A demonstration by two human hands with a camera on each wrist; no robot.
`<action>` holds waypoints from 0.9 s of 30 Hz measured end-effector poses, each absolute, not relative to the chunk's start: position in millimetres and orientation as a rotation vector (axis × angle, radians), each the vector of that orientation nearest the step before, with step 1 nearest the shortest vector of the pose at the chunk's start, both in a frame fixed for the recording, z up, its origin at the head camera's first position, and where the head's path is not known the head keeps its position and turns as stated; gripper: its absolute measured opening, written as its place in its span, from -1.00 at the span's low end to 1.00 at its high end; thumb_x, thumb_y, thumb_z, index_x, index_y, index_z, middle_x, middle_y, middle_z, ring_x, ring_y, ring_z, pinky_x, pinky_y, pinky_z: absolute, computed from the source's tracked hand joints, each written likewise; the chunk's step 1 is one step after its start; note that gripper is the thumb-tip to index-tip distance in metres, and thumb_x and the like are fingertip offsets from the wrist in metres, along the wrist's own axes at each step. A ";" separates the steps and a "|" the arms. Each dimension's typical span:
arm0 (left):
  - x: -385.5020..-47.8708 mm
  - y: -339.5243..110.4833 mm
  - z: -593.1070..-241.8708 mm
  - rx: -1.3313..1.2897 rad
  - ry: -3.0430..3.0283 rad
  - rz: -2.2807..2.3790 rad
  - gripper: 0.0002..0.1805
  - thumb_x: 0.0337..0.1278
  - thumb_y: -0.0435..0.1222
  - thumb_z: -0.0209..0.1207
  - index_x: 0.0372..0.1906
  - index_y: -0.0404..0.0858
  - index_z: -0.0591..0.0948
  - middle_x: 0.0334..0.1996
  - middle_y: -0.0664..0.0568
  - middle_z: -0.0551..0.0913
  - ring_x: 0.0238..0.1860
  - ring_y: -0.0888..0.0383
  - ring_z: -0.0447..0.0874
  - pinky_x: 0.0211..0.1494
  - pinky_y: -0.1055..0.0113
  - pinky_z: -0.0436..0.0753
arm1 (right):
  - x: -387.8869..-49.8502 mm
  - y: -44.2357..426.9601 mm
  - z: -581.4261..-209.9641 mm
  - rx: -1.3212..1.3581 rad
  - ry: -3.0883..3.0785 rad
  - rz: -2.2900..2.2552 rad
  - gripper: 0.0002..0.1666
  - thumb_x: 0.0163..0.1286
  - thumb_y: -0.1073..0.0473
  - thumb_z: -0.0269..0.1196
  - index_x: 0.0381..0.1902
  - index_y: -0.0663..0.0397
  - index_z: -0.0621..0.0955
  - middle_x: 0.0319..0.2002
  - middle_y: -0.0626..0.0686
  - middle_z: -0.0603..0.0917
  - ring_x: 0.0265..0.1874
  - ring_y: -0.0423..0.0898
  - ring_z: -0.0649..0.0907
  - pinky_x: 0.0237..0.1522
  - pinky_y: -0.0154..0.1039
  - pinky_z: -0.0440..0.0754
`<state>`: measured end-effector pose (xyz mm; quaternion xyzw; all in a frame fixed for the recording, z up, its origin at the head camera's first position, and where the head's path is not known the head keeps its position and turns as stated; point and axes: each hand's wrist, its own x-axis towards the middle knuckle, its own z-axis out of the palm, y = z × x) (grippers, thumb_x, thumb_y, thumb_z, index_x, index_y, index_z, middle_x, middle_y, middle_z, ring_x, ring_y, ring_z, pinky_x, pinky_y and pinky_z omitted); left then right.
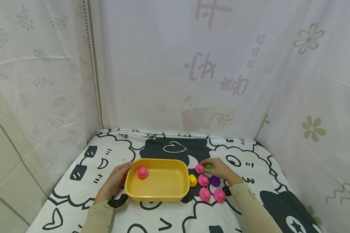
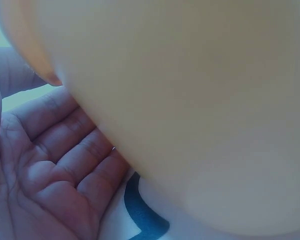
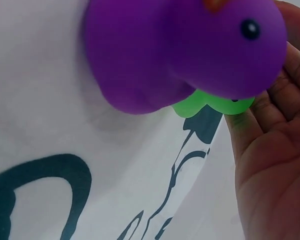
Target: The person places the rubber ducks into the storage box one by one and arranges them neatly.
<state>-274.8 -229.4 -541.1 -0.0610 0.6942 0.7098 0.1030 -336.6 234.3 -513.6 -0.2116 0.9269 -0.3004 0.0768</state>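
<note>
My left hand (image 1: 118, 177) grips the left end of a yellow plastic tub (image 1: 157, 198), thumb at the rim and fingers along its outer wall (image 2: 190, 125). One pink rubber duck (image 1: 143, 172) sits inside, toward the left. Right of the tub, my right hand (image 1: 217, 167) pinches another pink duck (image 1: 199, 168) at its fingertips. A green duck (image 1: 208, 166) shows between thumb and forefinger, partly covered. The purple duck (image 1: 215, 181) stands just below this hand and looms large in the right wrist view, hiding the fingertips there.
Beside the tub's right wall is a yellow duck (image 1: 192, 180). More pink ducks (image 1: 204, 194) lie nearby on the black-and-white patterned cloth (image 1: 169, 220). Pale printed curtains (image 1: 151, 81) enclose the table at the back and sides.
</note>
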 end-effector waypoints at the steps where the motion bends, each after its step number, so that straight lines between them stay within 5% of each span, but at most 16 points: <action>1: -274.8 -229.3 -541.0 -0.181 2.048 2.092 -0.26 0.43 0.13 0.06 0.44 -0.32 0.39 0.35 -0.22 0.47 0.06 -0.01 0.66 0.08 0.21 0.69 | -336.3 234.1 -513.4 -0.628 2.777 -0.897 -0.65 0.30 0.00 0.43 0.03 -0.16 0.71 -0.15 -0.19 0.71 -0.07 -0.10 0.65 0.08 -0.01 0.67; 27: -275.9 -229.2 -543.2 -0.182 2.051 2.102 -0.14 0.26 0.26 0.14 0.42 -0.28 0.43 0.33 -0.20 0.49 0.06 -0.02 0.67 0.09 0.18 0.70 | -339.2 229.4 -496.7 -0.723 2.885 -0.977 -0.64 0.26 -0.04 0.46 0.00 -0.15 0.74 -0.15 -0.19 0.73 0.01 -0.01 0.67 0.14 0.21 0.59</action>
